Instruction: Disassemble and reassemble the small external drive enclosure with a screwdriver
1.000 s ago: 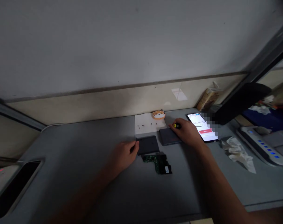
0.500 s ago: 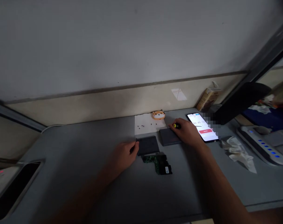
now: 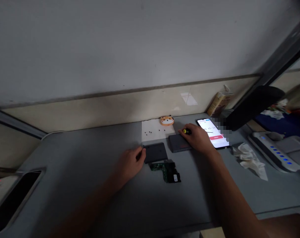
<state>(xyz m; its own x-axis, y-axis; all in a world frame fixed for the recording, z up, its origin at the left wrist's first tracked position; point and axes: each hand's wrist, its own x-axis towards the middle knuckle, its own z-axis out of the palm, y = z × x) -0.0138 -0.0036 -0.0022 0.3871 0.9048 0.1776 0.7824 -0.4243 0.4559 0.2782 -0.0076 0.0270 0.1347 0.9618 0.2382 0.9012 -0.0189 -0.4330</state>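
My right hand (image 3: pixel 198 138) is closed around a small screwdriver (image 3: pixel 186 131); its yellow and black end shows by the thumb, and a thin shaft sticks out to the right over the phone. The fingers rest against a dark grey case part (image 3: pixel 178 144). Beside it lies a flat dark panel (image 3: pixel 156 152), whose left edge meets the curled fingers of my left hand (image 3: pixel 130 165). Something dark shows between those fingertips, too unclear to name. Just in front of the panel is a green circuit board (image 3: pixel 164 168) with a black part attached.
Several tiny screws lie on white paper (image 3: pixel 153 127), with an orange animal-faced case (image 3: pixel 167 120) at its back edge. A lit phone (image 3: pixel 213 132), crumpled tissue (image 3: pixel 251 160), a drink carton (image 3: pixel 219 102) and a white device with blue lights (image 3: pixel 273 152) stand to the right.
The view has shifted slightly. Both hands keep nearly the same places and grips, and the parts on the table lie as before.
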